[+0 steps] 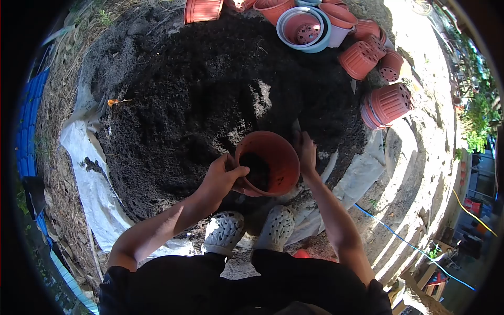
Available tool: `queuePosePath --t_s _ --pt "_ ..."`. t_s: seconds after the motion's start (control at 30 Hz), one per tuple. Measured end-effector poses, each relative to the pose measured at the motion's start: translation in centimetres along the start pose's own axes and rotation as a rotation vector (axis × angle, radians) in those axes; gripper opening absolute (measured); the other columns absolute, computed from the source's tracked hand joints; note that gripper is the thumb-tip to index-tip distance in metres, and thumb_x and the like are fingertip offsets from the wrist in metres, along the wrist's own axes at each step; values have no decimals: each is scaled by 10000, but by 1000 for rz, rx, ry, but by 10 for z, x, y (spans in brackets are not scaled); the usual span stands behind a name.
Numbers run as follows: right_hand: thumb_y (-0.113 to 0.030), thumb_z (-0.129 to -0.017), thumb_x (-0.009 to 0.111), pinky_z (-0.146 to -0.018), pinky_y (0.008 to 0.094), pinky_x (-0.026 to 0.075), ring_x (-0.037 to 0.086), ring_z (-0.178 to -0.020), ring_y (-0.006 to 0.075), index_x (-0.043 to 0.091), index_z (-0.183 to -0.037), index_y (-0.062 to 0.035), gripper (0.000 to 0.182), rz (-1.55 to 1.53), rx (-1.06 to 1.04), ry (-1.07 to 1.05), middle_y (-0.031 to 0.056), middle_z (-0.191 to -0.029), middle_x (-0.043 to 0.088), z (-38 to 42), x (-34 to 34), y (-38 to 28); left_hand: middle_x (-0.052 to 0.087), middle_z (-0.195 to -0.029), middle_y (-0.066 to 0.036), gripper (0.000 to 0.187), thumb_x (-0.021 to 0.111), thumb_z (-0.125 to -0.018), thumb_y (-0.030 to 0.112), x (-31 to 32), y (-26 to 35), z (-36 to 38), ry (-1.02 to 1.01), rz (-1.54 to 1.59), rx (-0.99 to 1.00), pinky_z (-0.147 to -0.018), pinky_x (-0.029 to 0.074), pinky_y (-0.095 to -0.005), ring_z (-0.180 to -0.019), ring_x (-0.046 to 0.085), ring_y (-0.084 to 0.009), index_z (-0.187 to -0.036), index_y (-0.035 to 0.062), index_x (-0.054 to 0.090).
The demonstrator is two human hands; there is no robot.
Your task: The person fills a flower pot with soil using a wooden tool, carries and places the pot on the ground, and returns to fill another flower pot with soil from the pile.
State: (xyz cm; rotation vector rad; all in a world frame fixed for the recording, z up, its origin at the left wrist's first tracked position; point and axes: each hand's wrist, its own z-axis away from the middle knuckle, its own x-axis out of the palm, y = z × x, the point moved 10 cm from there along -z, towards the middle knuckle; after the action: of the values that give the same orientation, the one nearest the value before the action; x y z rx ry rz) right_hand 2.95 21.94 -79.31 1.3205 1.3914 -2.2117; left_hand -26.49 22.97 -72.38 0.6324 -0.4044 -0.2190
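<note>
Head view of a person crouched at the near edge of a soil heap [210, 94]. The left hand [223, 176] is closed around the near-left rim of a pot [268, 163], thumb over the lip, which tips the mouth up and toward the person so the interior shows; a little dark soil lies in its bottom. The pot rests at the foot of the heap, just ahead of two white shoes [249, 231], a position that seems chosen to keep loose soil within reach of both arms. The right hand [306, 152] lies flat and spread against the heap just beside the pot's right wall, fingers extended and grasping nothing; whether it touches the pot cannot be told. A sheet [92, 178] underlies the heap and shows at its left and right margins, apparently to keep the soil off the bare ground. Spare pots [362, 58], most lying on their sides or nested, are gathered at the far right of the heap, well apart from the hands. A blue hose [399, 239] runs across the ground at right. Nothing lies between the hands and the soil
</note>
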Motion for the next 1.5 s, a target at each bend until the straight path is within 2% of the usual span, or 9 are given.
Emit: queuePosePath --t_s 0.37,0.53,0.67,0.73,1.03,1.17,1.37,1.47,1.5 --pt "-260 -1032 576 -601 425 498 741 -758 327 600 -877 -8 296 -199 73 -198 216 -763 679 16 -23 0 661 -821 -87 218 687 -957 140 3 6 -7 24 35 -13 -644 560 -288 -694 681 -164 -1040 31 517" --pt "-191 -1004 643 -484 441 455 666 -563 343 523 -834 -33 261 68 -460 -30 168 -621 616 51 -86 -61 675 -828 -99 220 677 -957 132 -2 14 -13 6 56 -7 -650 563 -289 -712 700 -175 -1055 29 509" --pt "-228 -1016 629 -485 484 445 641 -588 404 518 -853 -56 261 178 -531 34 188 -615 604 52 -104 -53 673 -832 -96 225 680 -953 134 -2 13 -17 -6 22 -11 -664 573 -303 -722 706 -180 -1048 29 505" --pt "-184 -1034 605 -477 410 406 555 -489 306 531 -860 -47 234 146 -262 172 166 -589 521 27 -116 -5 669 -834 -92 224 682 -951 136 0 11 -18 -7 5 -13 -668 577 -308 -721 705 -181 -1040 31 506" --pt "-290 -1059 509 -614 560 453 615 -802 536 581 -901 -27 315 186 128 484 285 -800 654 -25 -120 94 641 -851 -73 219 694 -955 154 8 -1 -7 -3 -3 -12 -677 580 -313 -725 698 -170 -1024 51 513" --pt "-281 -1034 540 -677 592 471 619 -898 535 614 -982 -32 266 38 -6 122 323 -857 656 -9 -39 46 642 -858 -80 239 704 -954 165 7 -1 -3 -7 10 -16 -661 581 -310 -713 699 -173 -1025 45 510" --pt "-317 -1043 545 -712 472 510 734 -959 360 630 -1045 -15 313 -251 -35 -125 255 -944 721 19 22 10 652 -850 -86 262 707 -955 173 9 -1 -3 2 13 0 -660 583 -307 -708 702 -180 -1041 30 505" --pt "-307 -1054 522 -545 457 483 720 -697 390 619 -1042 -14 309 -291 -230 -53 219 -752 688 14 7 5 656 -823 -87 266 702 -957 175 10 1 -3 -3 36 9 -668 583 -311 -713 705 -184 -1048 27 500" --pt "-310 -1056 530 -518 415 466 695 -628 302 613 -1004 -10 315 -330 -80 -161 184 -701 656 15 3 7 658 -828 -90 266 701 -958 175 10 2 -3 -9 35 2 -669 583 -312 -718 706 -186 -1051 26 501"
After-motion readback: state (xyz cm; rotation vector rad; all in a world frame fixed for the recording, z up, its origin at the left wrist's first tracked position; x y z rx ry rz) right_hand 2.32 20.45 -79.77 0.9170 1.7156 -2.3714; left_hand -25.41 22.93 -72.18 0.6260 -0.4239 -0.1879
